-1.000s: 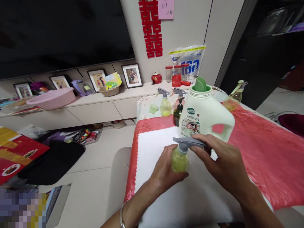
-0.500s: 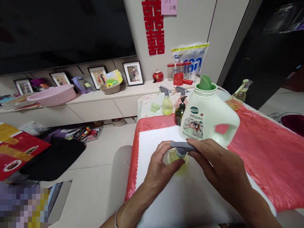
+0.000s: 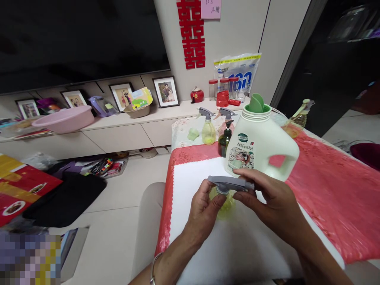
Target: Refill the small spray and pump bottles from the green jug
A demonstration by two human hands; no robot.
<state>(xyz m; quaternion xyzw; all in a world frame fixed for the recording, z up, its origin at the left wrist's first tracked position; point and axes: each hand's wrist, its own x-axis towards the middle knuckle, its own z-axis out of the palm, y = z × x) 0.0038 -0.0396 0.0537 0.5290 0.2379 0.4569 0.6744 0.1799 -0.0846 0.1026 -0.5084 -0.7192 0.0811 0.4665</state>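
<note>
A yellow-green spray bottle (image 3: 227, 208) with a grey spray head (image 3: 230, 183) stands upright over the white mat (image 3: 190, 178). My left hand (image 3: 203, 206) wraps round the bottle's neck, its thumb at the collar. The fingers and thumb of my right hand (image 3: 264, 194) hold the right end of the spray head. Just behind is a large pale green jug (image 3: 261, 138) with a green cup (image 3: 256, 103) in its mouth. My hands partly hide the bottle's body.
Behind the mat stand a dark pump bottle (image 3: 225, 142), another yellow spray bottle (image 3: 208, 132) and a pink one (image 3: 227, 118). Red plastic (image 3: 335, 186) covers the table's right side. A grey seat edge (image 3: 150, 221) is at the left.
The spray head has turned slightly, and more of its right end shows. My right hand's fingers have moved and spread round that end. My left hand has shifted a little.
</note>
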